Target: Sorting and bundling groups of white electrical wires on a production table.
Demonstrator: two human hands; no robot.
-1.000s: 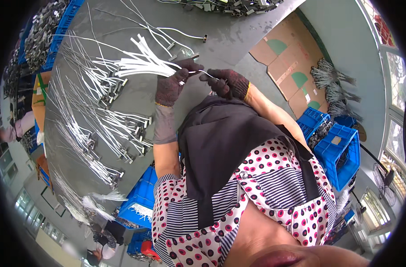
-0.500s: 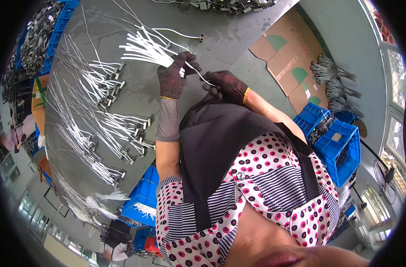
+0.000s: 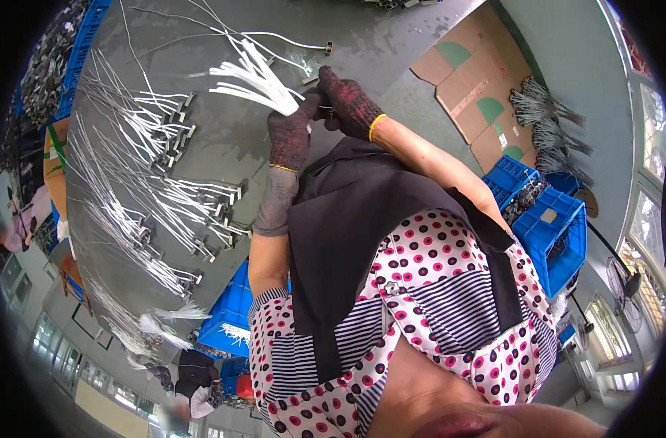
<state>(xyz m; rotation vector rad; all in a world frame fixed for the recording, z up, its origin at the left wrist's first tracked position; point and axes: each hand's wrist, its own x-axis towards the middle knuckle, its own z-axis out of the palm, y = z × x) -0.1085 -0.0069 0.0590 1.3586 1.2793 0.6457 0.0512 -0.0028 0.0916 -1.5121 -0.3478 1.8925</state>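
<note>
My left hand (image 3: pixel 291 139), in a dark knitted glove with red patches, is closed around a bundle of thin white tubes (image 3: pixel 251 84) that fan out to the upper left. My right hand (image 3: pixel 353 108), gloved alike, meets it at the fingertips. Its fingers are bent together around something small and mostly hidden. Just beyond the hands, a white cable with a small dark connector (image 3: pixel 328 48) lies on the grey table (image 3: pixel 231 146). Another cable's small metal end (image 3: pixel 310 80) lies beside my right fingertips.
Rows of white cables with connectors (image 3: pixel 169 139) cover the table's left side. Blue crates (image 3: pixel 556 233) stand at right, and another blue crate (image 3: pixel 227 314) is below the table edge. Flattened cardboard (image 3: pixel 472 87) lies far right, beside grey cable bundles (image 3: pixel 548 131). Another person (image 3: pixel 190 379) is at lower left.
My right hand has moved up and left against my left hand. The white strand that stretched between them no longer shows. The tube bundle has shifted slightly right.
</note>
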